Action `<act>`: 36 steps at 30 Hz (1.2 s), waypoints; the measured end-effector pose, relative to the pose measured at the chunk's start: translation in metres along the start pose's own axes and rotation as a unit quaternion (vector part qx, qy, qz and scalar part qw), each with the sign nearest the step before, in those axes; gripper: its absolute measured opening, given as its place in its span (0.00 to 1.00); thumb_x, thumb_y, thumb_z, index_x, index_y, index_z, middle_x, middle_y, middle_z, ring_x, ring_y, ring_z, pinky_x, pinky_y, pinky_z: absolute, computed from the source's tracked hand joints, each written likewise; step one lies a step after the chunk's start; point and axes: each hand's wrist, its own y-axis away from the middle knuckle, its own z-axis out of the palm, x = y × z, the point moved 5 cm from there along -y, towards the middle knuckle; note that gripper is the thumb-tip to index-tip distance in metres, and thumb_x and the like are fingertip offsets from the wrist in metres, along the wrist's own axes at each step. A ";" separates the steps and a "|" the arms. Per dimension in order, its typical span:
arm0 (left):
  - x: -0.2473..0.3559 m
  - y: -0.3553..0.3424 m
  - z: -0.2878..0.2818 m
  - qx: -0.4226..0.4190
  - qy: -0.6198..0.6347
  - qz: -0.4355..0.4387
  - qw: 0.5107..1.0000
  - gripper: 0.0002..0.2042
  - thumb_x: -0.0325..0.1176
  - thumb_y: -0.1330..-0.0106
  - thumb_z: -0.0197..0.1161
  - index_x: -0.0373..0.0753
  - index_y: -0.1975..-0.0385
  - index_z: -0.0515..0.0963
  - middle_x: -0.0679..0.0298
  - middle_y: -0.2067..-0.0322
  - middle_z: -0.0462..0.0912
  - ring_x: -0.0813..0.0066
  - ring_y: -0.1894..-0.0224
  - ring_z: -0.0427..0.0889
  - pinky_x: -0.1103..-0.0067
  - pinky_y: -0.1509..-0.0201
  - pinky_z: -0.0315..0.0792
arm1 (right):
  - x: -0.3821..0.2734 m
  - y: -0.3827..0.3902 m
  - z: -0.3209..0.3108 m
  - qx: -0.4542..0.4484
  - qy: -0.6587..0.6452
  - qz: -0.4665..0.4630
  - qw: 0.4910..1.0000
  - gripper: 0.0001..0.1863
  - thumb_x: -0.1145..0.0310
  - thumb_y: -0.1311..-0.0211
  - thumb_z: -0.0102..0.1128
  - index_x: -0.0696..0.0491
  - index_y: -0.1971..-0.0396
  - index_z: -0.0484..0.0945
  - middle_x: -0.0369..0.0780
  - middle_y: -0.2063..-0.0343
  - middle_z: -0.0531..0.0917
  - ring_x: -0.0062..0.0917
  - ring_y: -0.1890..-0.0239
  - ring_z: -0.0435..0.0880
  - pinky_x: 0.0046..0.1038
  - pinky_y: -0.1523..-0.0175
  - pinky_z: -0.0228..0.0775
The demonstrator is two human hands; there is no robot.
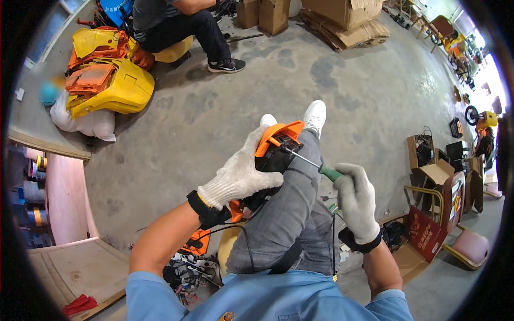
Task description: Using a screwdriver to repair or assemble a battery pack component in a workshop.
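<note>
At the far left of my feed, yellow casings (131, 85) lie piled together. My gloved left hand (240, 174) clasps the orange-and-black part (274, 158), thumb spread from fingers whose tips I cannot see, seemingly to steady it; that forearm (165, 231) slants up and inward. The part sits over the legs (284, 216), where the shaft of the screwdriver (313, 162) reaches it. My gloved right hand (355, 200) curls its fingers around the green handle (329, 172), a grip apparently suited to turning, its forearm rising and leaning left

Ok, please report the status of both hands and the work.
Left hand holding orange-and-black part. Right hand gripping green-handled screwdriver, tip at the part. Nothing visibly blocking it.
</note>
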 end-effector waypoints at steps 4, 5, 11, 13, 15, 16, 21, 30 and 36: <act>-0.003 0.000 0.000 0.003 0.012 -0.006 1.000 0.58 0.43 0.50 0.82 0.38 0.18 0.53 0.47 0.30 0.73 0.54 0.27 0.72 0.68 0.22 0.64 | 0.038 0.019 0.012 -0.083 -0.245 0.415 0.872 0.18 0.75 0.29 0.66 0.59 0.42 0.75 0.40 0.62 0.82 0.22 0.69 0.81 0.29 0.58 0.80; -0.003 0.000 0.001 0.000 0.011 -0.002 1.000 0.58 0.43 0.50 0.82 0.38 0.18 0.53 0.47 0.30 0.72 0.54 0.27 0.73 0.68 0.21 0.64 | 0.029 0.009 0.009 -0.046 -0.161 0.263 0.950 0.19 0.75 0.30 0.66 0.59 0.42 0.74 0.40 0.61 0.82 0.22 0.70 0.80 0.28 0.58 0.79; -0.008 -0.004 0.004 -0.008 0.018 0.002 1.000 0.59 0.42 0.49 0.83 0.39 0.18 0.52 0.48 0.29 0.71 0.54 0.26 0.71 0.67 0.20 0.62 | 0.005 0.004 0.001 -0.060 0.013 0.016 0.998 0.25 0.74 0.32 0.68 0.59 0.38 0.70 0.43 0.55 0.80 0.24 0.55 0.83 0.29 0.46 0.78; -0.010 -0.004 0.004 -0.009 0.008 -0.006 1.000 0.59 0.41 0.49 0.83 0.39 0.18 0.52 0.48 0.29 0.71 0.54 0.26 0.71 0.67 0.20 0.62 | 0.032 0.016 0.006 -0.095 -0.219 0.360 0.902 0.25 0.75 0.32 0.68 0.59 0.38 0.71 0.43 0.52 0.80 0.26 0.50 0.82 0.30 0.43 0.77; -0.011 -0.005 0.004 -0.010 -0.002 -0.012 1.000 0.59 0.41 0.49 0.84 0.39 0.18 0.52 0.48 0.29 0.71 0.55 0.26 0.71 0.66 0.20 0.62 | 0.030 0.015 0.005 -0.074 -0.211 0.350 0.910 0.24 0.76 0.33 0.68 0.59 0.40 0.72 0.43 0.51 0.79 0.26 0.48 0.82 0.31 0.42 0.77; -0.010 -0.006 0.004 -0.011 0.006 -0.011 1.000 0.59 0.41 0.49 0.83 0.39 0.18 0.52 0.48 0.29 0.71 0.55 0.26 0.71 0.67 0.19 0.62 | 0.025 0.012 0.006 -0.058 -0.144 0.266 0.951 0.22 0.76 0.32 0.68 0.59 0.41 0.73 0.43 0.51 0.79 0.25 0.49 0.82 0.31 0.42 0.77; -0.011 -0.007 0.005 -0.016 0.011 -0.016 1.000 0.59 0.40 0.49 0.84 0.39 0.18 0.52 0.49 0.29 0.71 0.55 0.25 0.70 0.67 0.19 0.61 | 0.006 0.011 0.011 -0.006 -0.048 0.013 0.999 0.17 0.77 0.30 0.65 0.60 0.44 0.75 0.46 0.50 0.81 0.30 0.52 0.83 0.30 0.44 0.77; -0.009 -0.007 0.003 -0.019 0.041 0.000 0.999 0.58 0.39 0.49 0.83 0.39 0.18 0.53 0.50 0.29 0.72 0.57 0.26 0.71 0.67 0.20 0.62 | 0.021 0.011 0.012 -0.050 -0.083 0.189 0.977 0.21 0.75 0.36 0.71 0.58 0.44 0.76 0.48 0.51 0.83 0.38 0.55 0.86 0.34 0.49 0.79; -0.004 -0.004 0.004 -0.011 0.030 0.003 0.999 0.58 0.39 0.49 0.83 0.39 0.18 0.53 0.49 0.30 0.73 0.58 0.27 0.72 0.68 0.21 0.63 | 0.004 -0.004 0.010 -0.065 0.067 0.006 0.996 0.15 0.73 0.31 0.67 0.58 0.47 0.79 0.45 0.63 0.84 0.37 0.64 0.87 0.32 0.58 0.79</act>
